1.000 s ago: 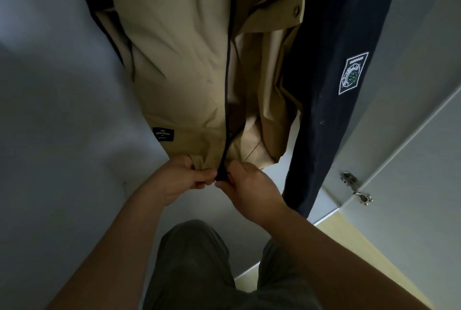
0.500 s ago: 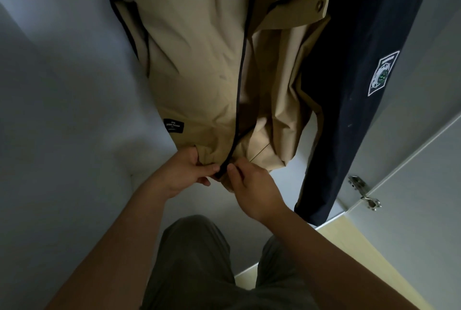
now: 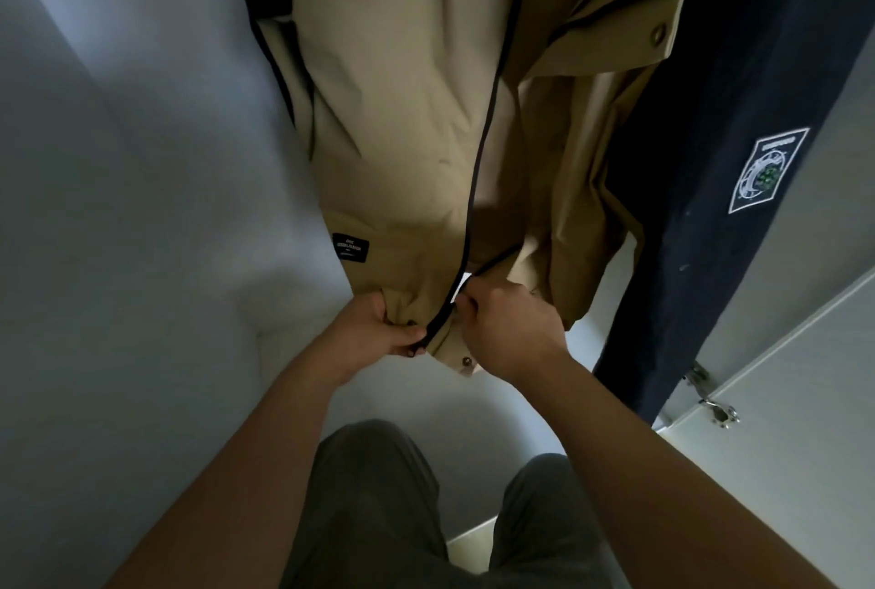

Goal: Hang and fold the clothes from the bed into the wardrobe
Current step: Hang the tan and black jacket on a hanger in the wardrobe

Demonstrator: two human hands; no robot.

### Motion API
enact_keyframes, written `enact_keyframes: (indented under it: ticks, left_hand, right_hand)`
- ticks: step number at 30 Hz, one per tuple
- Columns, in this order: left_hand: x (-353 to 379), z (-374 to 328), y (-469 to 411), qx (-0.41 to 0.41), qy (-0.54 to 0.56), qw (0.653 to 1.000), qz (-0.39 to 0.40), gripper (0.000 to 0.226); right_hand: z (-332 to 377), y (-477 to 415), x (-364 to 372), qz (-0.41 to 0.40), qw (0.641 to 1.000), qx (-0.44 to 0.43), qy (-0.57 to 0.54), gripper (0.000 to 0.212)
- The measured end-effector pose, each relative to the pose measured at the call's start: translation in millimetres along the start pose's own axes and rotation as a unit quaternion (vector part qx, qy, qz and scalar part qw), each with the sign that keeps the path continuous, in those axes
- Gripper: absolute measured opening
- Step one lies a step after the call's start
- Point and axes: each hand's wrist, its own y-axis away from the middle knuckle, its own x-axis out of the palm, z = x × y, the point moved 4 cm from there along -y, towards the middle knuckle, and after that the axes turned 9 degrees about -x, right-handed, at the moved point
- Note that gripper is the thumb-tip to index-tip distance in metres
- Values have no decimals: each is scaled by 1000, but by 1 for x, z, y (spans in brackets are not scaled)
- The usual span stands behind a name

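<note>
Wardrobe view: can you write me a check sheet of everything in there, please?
Surface: pale wardrobe panel under the hanging clothes.
Job's things: tan jacket hanging, front open at the hem; navy garment with a badge hanging beside it.
Clutter: nothing seen.
Grippers: left hand grips the jacket hem by the black zip edge; right hand pinches the other side.
Cables: nothing seen.
Surroundings: white door with a metal hinge; the person's grey trousers below.

A small black label [image 3: 351, 247] sewn near the hem of the tan jacket [image 3: 402, 114] carries white lettering in two lines, too blurred to read. A white-edged crest [image 3: 767, 171] on the navy garment [image 3: 710, 280] bears a line of letters along its top, likewise illegible.
</note>
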Motion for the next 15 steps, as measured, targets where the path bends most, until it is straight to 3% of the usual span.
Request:
enact_keyframes:
  ticks: [4, 7, 11, 15]
  left_hand:
    - [4, 15, -5, -37, 109, 993, -41, 28]
    - [3, 22, -5, -26, 66, 992, -102, 26]
    - [-2, 34, -7, -57, 52, 992, -102, 25]
    - [-11, 35, -12, -57, -64, 973, -213, 24]
  right_hand:
    - [7, 4, 2, 4, 1000, -15, 14, 28]
    - [11, 4, 4, 42, 998, -15, 45, 26]
    - [6, -12, -10, 53, 992, 11, 113, 30]
    - [0, -23, -22, 30, 991, 26, 130, 27]
